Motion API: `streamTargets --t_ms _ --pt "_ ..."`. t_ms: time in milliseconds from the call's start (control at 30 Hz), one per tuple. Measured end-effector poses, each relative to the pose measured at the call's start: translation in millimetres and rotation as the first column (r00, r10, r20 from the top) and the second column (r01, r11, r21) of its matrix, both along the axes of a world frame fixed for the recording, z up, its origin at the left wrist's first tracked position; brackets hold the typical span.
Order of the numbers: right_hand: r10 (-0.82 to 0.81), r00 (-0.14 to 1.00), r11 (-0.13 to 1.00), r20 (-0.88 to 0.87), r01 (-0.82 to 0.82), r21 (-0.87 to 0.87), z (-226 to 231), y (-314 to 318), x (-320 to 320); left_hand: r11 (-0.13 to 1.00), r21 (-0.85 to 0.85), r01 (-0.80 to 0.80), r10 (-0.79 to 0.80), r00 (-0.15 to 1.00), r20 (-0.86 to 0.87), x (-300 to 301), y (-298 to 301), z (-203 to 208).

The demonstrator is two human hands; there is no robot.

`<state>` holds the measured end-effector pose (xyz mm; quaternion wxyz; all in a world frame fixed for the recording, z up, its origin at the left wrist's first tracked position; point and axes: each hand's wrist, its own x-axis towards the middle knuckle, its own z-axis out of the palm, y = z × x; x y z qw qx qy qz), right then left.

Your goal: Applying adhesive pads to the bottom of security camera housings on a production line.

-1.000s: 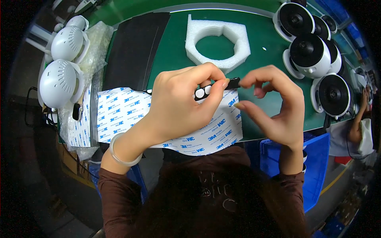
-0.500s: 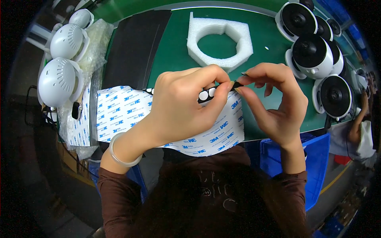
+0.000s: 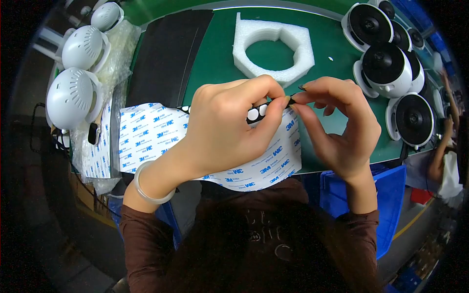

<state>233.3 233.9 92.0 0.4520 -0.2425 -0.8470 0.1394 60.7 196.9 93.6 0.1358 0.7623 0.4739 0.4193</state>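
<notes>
Black dotted strip (image 3: 258, 113): over the printed sheet (image 3: 146, 134)
Left hand (image 3: 225, 127): pinching it
Right hand (image 3: 348, 131): pinching its end
Fingertip work: fine picking, I'd judge; next needs steady left hold

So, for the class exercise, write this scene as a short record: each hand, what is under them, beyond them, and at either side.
Left hand: the left hand grips a black strip with white dots
Right hand: the right hand has thumb and finger closed at the strip's right end
Under the hands: white sheet with blue print
Beyond the hands: white foam block with a large hole
Far left of the table: white round devices, beside a black sheet
Far right: white devices with black fronts
Lower right: blue bin
</notes>
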Motion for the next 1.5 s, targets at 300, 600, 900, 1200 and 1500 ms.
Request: streamTargets --t_ms 300,600,900,1200,1500 --pt "0.009 0.996 0.989 0.091 0.005 -0.145 7 0 2 1.0 -0.014 0.017 -0.016 1.0 0.026 0 1 -6" --pt "0.06 0.998 0.995 0.024 -0.058 -0.086 -1 4 2 0.993 -0.116 0.016 -0.009 0.998 0.061 2 2 -5" --pt "0.053 0.996 0.999 0.074 -0.053 -0.002 0 4 4 0.998 -0.056 0.024 -0.019 0.997 0.078 3 3 -10" --pt "0.14 0.985 0.957 0.097 -0.109 -0.269 12 11 7 0.997 -0.035 0.062 -0.061 0.997 0.037 2 5 -6" --pt "0.076 0.962 0.848 -0.264 -0.202 -0.491 -2 15 14 0.977 -0.201 0.065 -0.032 0.986 0.166 -1 7 2"
